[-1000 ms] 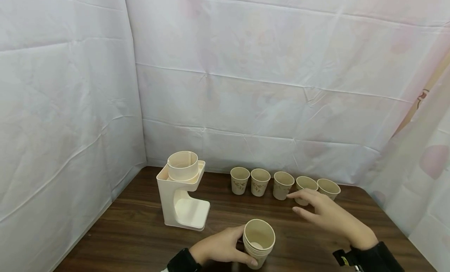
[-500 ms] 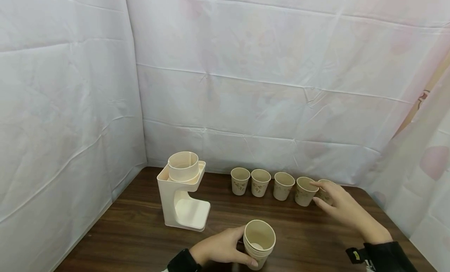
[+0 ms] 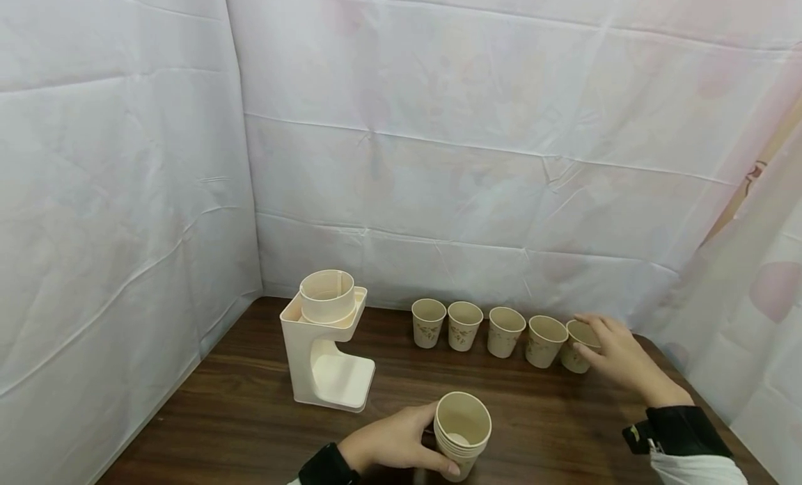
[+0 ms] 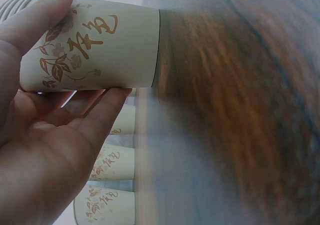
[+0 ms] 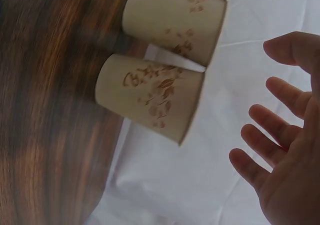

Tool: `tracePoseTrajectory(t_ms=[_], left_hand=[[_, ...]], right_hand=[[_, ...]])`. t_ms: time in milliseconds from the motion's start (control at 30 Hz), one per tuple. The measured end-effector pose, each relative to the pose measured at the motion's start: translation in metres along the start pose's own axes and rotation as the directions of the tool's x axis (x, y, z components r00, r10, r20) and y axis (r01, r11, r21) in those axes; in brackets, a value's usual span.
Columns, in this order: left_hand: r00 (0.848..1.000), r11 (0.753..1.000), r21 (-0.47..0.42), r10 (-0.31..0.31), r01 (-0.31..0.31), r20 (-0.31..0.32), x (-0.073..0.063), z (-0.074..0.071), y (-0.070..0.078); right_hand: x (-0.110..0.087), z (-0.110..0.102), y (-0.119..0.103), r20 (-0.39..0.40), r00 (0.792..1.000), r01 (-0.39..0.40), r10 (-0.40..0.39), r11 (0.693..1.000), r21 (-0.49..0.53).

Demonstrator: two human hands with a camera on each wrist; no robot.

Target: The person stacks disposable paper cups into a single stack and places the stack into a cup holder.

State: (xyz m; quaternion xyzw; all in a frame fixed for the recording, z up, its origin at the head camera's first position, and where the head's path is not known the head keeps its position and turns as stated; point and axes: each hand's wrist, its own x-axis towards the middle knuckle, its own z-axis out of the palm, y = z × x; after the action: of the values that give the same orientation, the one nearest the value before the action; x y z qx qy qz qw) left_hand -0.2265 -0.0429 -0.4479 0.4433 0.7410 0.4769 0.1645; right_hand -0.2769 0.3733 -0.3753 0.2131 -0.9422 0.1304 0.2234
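Note:
In the head view, my left hand [image 3: 401, 438] grips a stack of nested paper cups [image 3: 462, 429] near the front of the table. The left wrist view shows the thumb and fingers wrapped round this stack [image 4: 95, 45], printed with brown leaves and characters. My right hand [image 3: 617, 356] is at the rightmost paper cup [image 3: 575, 356] of a row at the back. In the right wrist view its fingers [image 5: 262, 140] are spread and loosely bent, apart from that cup [image 5: 150, 97]. Nothing is between them.
Several more upright paper cups [image 3: 502, 335] continue the row to the left, close to the white cloth backdrop [image 3: 438, 179]. A cream stand with a round holder on top [image 3: 327, 307] is at the left of the dark wooden table [image 3: 219, 429].
My right hand has moved right along the row, from before the fourth cup to the rightmost one. My left hand and its stack have stayed in place.

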Motion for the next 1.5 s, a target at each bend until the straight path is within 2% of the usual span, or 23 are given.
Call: tracePoseTrajectory(t_ms=[200, 500, 900, 1133, 1233, 1433, 1500], left_hand=[[1.000, 1.000, -0.023, -0.011, 0.011, 0.012, 0.001, 0.000, 0.000], [1.000, 1.000, -0.022, -0.013, 0.014, 0.015, 0.001, 0.000, 0.000], [1.000, 1.000, 0.018, -0.007, 0.007, -0.002, 0.001, 0.000, 0.000], [1.000, 1.000, 0.030, 0.008, -0.008, -0.002, 0.001, -0.001, 0.000], [1.000, 1.000, 0.022, 0.007, -0.007, -0.001, 0.001, -0.001, 0.000], [1.000, 1.000, 0.003, 0.005, -0.005, 0.001, 0.001, -0.001, -0.002], [1.000, 1.000, 0.001, 0.007, -0.007, 0.001, 0.001, 0.000, -0.003]], right_hand=[[0.005, 0.004, 0.014, 0.116, 0.990, -0.081, 0.080, 0.997, 0.002], [0.015, 0.011, 0.036, 0.235, 0.955, -0.175, 0.180, 0.984, -0.042], [0.027, 0.008, 0.046, 0.345, 0.914, -0.222, 0.212, 0.975, -0.009], [0.035, 0.006, 0.047, 0.420, 0.873, -0.278, 0.247, 0.961, 0.013], [0.037, 0.006, 0.047, 0.433, 0.868, -0.281, 0.241, 0.959, 0.028], [0.036, 0.014, 0.051, 0.418, 0.884, -0.250, 0.212, 0.967, 0.040], [0.037, 0.015, 0.051, 0.423, 0.880, -0.255, 0.213, 0.966, 0.043]])
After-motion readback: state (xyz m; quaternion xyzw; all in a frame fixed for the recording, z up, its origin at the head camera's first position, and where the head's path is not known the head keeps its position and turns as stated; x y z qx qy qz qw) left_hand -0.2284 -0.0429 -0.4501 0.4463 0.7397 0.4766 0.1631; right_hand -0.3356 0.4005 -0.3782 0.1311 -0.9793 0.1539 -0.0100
